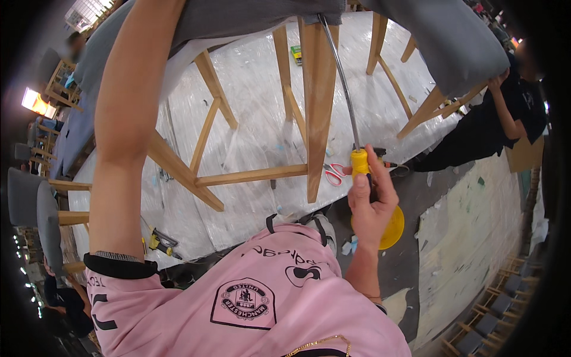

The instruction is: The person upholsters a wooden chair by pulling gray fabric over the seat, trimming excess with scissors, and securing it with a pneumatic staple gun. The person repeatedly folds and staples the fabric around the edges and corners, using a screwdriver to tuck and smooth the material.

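Yellow screwdriver handle (359, 162) pinched in right hand (372, 205) grip, shaft up beside wooden chair leg (317, 107), left hand unseen.

Even indoor light on my feed, fairly bright, no hard shadows. Plastic sheeting (262, 89) on the floor throws white glare and washes out detail. A lit panel (34, 102) at left edge blows out. Heavy fisheye: chair legs (318, 101) bow, corners go black. Centre sharp, rim soft, right-edge person (505, 119) slightly blurred.
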The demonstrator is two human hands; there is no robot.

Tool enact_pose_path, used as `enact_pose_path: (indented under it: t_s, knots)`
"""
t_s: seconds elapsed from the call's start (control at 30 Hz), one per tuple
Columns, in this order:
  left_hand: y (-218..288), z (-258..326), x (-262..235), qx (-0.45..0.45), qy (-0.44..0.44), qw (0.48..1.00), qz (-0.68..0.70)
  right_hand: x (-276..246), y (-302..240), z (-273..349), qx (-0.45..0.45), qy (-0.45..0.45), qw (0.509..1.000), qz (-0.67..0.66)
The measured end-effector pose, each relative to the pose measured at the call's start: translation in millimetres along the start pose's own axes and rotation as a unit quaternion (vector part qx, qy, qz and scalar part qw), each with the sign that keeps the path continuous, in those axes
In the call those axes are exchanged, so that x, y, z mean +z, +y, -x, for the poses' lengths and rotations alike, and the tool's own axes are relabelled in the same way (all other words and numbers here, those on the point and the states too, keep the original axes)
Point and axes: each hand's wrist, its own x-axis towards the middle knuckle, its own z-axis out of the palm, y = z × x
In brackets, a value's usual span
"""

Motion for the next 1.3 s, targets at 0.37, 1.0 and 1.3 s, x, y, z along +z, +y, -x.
enact_pose_path:
  t_s: [0.37,1.0,1.3]
  knots:
    - [7,0,2,-0.013,-0.005,1.000,0.028,37,74,-24,-0.131,-0.007,0.990,-0.055]
    - [13,13,-15,0.006,-0.018,0.994,0.107,-1,-7,-7,-0.034,-0.011,0.999,0.040]
    - [9,10,-9,0.004,0.019,0.997,0.073,-3,-16,-8,-0.004,-0.004,1.000,0.017]
